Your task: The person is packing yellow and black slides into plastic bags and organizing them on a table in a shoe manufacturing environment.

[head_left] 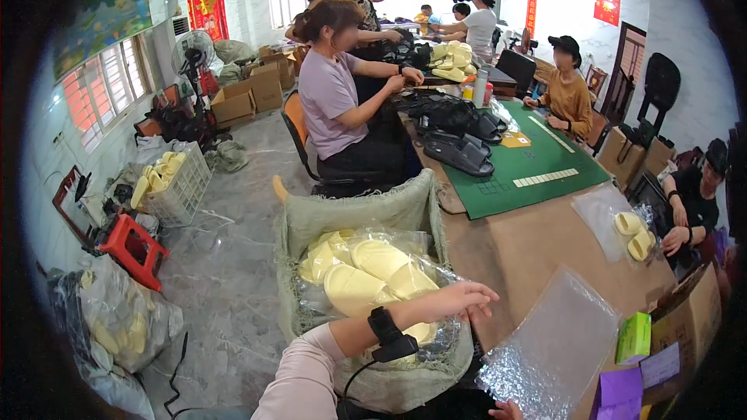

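My left hand [461,300] stretches across the right side of an opened woven sack [289,295], fingers extended and holding nothing. A black strap with a small device and cable circles that wrist. Beneath the forearm, the sack holds pale yellow slippers [354,286] in clear plastic bags. Only a few fingertips of my right hand [506,411] show at the lower edge, beside clear plastic bags [554,334] lying on the brown tabletop [506,264]. Whether those fingers grip anything is hidden.
A green mat [506,187] bears black slippers [459,153] and pale tiles. Several people sit or stand around the tables. A green box [634,337], a purple packet [620,393] and a cardboard box [692,327] are at right. A red stool [134,249] stands left.
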{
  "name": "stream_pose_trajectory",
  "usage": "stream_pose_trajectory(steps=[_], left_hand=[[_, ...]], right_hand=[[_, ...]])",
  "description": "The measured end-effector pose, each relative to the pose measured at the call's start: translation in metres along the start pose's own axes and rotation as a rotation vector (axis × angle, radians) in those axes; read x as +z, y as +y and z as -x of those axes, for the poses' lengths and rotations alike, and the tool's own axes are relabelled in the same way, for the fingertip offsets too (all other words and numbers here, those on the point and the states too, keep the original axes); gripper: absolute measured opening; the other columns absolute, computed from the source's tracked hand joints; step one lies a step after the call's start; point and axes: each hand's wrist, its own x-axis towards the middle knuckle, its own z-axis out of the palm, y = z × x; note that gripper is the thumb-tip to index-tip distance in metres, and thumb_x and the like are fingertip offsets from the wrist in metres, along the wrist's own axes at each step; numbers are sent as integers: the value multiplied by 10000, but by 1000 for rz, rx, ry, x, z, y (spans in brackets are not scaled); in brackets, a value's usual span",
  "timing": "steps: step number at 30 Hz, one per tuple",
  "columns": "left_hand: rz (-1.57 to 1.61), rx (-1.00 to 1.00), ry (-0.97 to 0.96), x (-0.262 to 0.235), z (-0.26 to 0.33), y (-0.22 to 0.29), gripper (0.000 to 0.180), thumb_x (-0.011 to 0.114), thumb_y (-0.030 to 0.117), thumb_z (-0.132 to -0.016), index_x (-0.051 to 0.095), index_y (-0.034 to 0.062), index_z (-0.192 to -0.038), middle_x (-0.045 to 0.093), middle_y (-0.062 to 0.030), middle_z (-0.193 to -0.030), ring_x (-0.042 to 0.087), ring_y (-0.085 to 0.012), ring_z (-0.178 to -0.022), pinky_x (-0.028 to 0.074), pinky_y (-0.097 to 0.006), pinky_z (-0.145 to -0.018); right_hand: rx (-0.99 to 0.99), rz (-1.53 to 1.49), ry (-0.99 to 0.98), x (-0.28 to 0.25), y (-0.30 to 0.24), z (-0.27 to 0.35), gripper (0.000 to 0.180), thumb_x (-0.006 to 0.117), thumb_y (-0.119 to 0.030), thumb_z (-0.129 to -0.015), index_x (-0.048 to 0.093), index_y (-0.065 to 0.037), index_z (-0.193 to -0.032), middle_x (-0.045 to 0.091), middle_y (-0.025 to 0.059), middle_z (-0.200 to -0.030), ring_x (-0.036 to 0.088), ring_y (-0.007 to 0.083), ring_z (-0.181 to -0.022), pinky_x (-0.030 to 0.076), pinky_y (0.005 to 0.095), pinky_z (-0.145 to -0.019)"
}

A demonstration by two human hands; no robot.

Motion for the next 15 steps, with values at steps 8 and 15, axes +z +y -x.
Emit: stream_pose_trajectory(steps=[8,15], left_hand=[[319,-18,-1,26,-8,-14,81,555,150,-911,521,82,-938,595,-22,-799,515,-61,-613,404,-194,-544],[256,-37,-167,40,-18,-15,81,570,150,-903,518,90,-916,594,-4,-788,541,-64,-651,411,-185,-570]], right_hand=[[-102,66,-13,-12,-22,-3,406,548,3,-857,459,11,-1253,574,168,-1147,565,281,-1016,434,353,-898],[-145,67,19,-16,-22,4,406,551,-2,-862,457,-1,-1257,604,166,-1111,582,280,-1003,451,350,-887]])
